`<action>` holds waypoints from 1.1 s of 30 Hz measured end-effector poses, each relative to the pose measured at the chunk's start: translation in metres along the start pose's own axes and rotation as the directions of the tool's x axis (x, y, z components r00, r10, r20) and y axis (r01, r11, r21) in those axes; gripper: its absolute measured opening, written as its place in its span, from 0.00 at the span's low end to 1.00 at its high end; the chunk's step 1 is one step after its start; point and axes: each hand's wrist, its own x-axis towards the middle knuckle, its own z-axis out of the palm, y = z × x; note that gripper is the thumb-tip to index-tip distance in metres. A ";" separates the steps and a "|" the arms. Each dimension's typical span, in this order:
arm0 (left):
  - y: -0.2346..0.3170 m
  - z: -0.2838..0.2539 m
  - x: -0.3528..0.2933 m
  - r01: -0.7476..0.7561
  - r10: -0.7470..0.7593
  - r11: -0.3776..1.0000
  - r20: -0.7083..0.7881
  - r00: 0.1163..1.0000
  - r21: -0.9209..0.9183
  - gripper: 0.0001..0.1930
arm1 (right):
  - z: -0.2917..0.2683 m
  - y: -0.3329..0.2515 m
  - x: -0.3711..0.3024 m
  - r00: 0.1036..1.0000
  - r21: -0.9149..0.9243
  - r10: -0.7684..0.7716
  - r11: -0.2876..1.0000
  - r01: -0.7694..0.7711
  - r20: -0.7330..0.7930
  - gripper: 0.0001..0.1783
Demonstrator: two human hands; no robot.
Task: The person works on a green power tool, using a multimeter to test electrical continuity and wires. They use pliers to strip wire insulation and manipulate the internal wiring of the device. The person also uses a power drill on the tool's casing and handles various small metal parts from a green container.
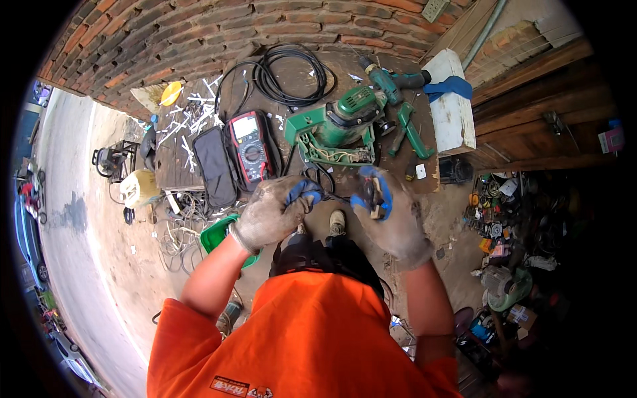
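Both hands wear grey-white work gloves with blue fingers, held in front of my body at the bench's near edge. My left hand (275, 211) is closed, its fingertips pinching a thin black cable (337, 198). That cable stretches across to my right hand (393, 222), which is curled around a small dark object (377, 196) with a pale part, too blurred to name. Beyond them lies a green power tool (342, 123) with its handle casing opened and wires exposed. A red and black multimeter (250, 149) rests left of it in an unfolded black case (214, 166).
On the wooden bench (345, 66) are a coiled black cable (292, 76), a teal drill (381, 79), a green-handled tool (411, 132) and white scraps (189, 119). A white block (453, 113) stands at the right. Below are a green bin (215, 233) and parts heaped on the floor.
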 end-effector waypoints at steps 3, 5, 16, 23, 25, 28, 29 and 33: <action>0.008 -0.005 0.001 0.042 -0.046 0.996 0.045 0.998 0.077 0.09 | -0.022 -0.007 -0.001 0.983 -0.448 -0.174 0.875 0.182 0.060 0.32; 0.011 -0.005 0.003 0.074 -0.077 0.996 0.043 0.996 0.051 0.09 | -0.028 -0.008 -0.002 0.975 -0.555 -0.195 0.802 0.220 0.105 0.34; 0.018 -0.006 0.007 0.012 -0.014 0.999 0.052 0.999 0.036 0.09 | -0.033 -0.011 -0.004 0.976 -0.666 -0.180 0.713 0.217 0.125 0.39; 0.020 -0.005 0.005 -0.014 0.012 0.999 0.029 1.000 0.051 0.08 | -0.034 -0.012 -0.003 0.972 -0.678 -0.198 0.698 0.231 0.127 0.39; 0.019 -0.005 0.004 -0.027 0.026 0.999 0.023 0.999 0.036 0.08 | -0.036 -0.012 -0.002 0.968 -0.692 -0.210 0.678 0.247 0.139 0.39; 0.015 -0.003 0.005 -0.041 0.041 0.999 0.013 0.999 0.006 0.07 | -0.036 -0.013 -0.002 0.968 -0.691 -0.212 0.681 0.243 0.131 0.38; 0.015 -0.003 0.005 -0.045 0.045 0.999 0.010 0.999 -0.006 0.07 | -0.037 -0.013 -0.002 0.966 -0.705 -0.227 0.665 0.247 0.124 0.38; 0.023 -0.008 0.006 -0.023 0.023 1.000 0.033 0.999 0.005 0.07 | -0.038 -0.015 0.001 0.950 -0.740 -0.296 0.616 0.271 0.102 0.35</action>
